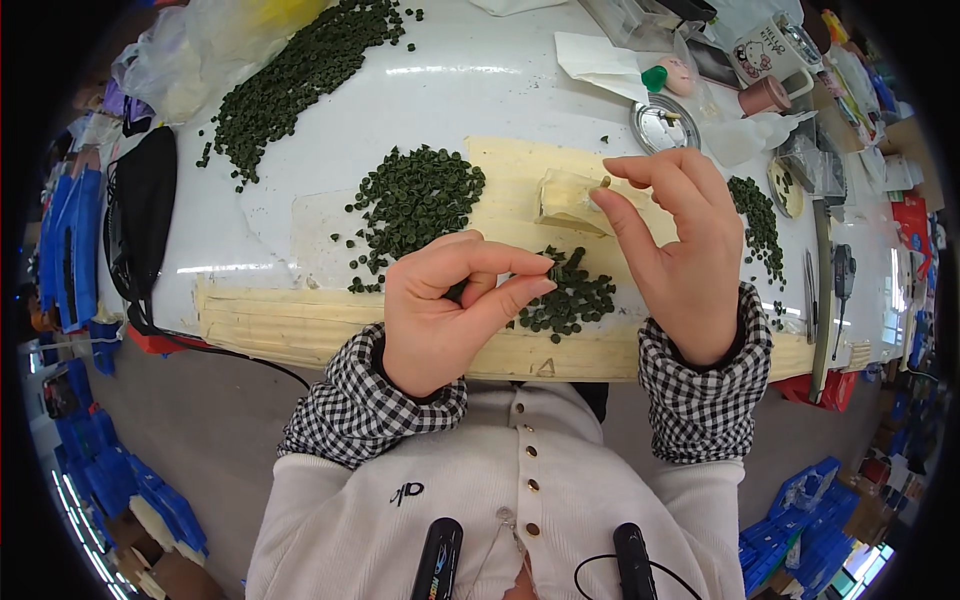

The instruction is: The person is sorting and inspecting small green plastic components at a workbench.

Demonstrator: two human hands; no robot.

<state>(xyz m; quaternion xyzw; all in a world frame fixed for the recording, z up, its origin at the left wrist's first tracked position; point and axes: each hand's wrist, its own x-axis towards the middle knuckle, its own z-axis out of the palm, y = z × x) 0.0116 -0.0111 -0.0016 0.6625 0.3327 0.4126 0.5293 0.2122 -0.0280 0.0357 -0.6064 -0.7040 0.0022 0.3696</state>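
Closest, head view: two black bars (438, 560) on the wearer's chest, over a cream cardigan (480, 445) with a row of buttons.
Checked cuffs: gathered black-and-white oversleeves (345, 405) cover both forearms, probably to keep the knit clean against the bench edge.
Left hand: the left hand (430, 310) is bent into a pinch, thumb and forefinger tips almost meeting above the near pile; whether a piece sits between them I cannot tell.
Right hand: the right hand (690, 250) is raised with thumb and forefinger curved toward each other, a tiny brownish bit by the thumb tip; whether it is gripped I cannot tell.
Green pieces: a small near pile (570, 298) lies below and between the hands, presumably there for a short reach; a bigger middle pile (415, 200) sits just beyond the left hand, seemingly as a reserve.
Taped tray: a small yellowish tray (578, 222) stands just left of the right fingertips, on pale tape (500, 165) that seems meant to shield the white table (450, 105).
Outlying heaps: a far heap (300, 90) spreads at upper left, a right heap (757, 225) beside the right hand, both apart from the near pile.
Right edge: slim metal tweezers (808, 290) lie lengthwise, perhaps parked within reach.
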